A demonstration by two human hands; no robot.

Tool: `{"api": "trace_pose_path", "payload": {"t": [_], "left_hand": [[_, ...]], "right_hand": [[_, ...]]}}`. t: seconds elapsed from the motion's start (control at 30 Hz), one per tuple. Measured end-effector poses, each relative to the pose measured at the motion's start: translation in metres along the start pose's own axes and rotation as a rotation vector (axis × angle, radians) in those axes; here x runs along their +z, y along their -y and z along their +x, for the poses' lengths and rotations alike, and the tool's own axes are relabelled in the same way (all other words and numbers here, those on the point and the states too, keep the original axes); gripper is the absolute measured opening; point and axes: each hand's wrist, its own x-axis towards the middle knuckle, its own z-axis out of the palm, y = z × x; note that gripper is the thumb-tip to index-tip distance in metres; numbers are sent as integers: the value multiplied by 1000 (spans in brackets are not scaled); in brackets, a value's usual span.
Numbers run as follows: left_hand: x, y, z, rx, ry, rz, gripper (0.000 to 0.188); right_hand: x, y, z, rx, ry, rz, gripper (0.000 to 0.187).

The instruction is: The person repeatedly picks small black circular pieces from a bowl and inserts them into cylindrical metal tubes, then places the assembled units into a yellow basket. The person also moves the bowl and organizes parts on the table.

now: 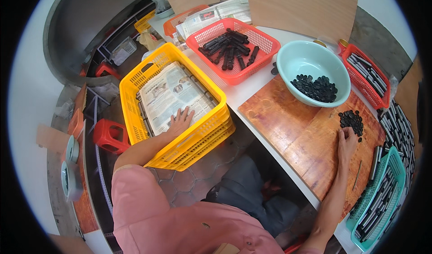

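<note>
My left hand (181,121) lies flat with fingers spread on a sheet of newspaper (157,101) inside a yellow crate (180,150). Dark tubes show along the edges of the paper. On the brown wooden board (292,132), my right hand (346,139) is at the near edge of a small pile of round black caps (352,120). Its fingers are pinched together, and whatever is between them is too small to make out. Beyond that pile stands a pale turquoise basin (288,60) holding many more black caps (315,86).
A red basket (198,51) of black parts (229,47) stands at the back. To the right are a red basket (382,101) of silver-black tubes, a green basket (351,222) of tubes and loose tubes (398,125). A thin stick (357,175) lies on the board. A red stool (108,137) is at left.
</note>
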Motion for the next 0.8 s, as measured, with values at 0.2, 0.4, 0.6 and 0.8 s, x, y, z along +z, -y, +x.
{"api": "trace_pose_path", "payload": {"t": [0.2, 0.4, 0.6, 0.8], "left_hand": [[17, 40, -27, 114, 16, -77, 75], [12, 63, -64, 334, 5, -160, 63], [-74, 32, -96, 56, 219, -222, 38], [-149, -87, -111, 135, -842, -499, 26]], "right_hand": [[3, 0, 0, 10, 12, 24, 19], [1, 0, 0, -15, 13, -33, 20], [2, 2, 1, -75, -18, -45, 18], [-2, 13, -1, 37, 35, -38, 18]]}}
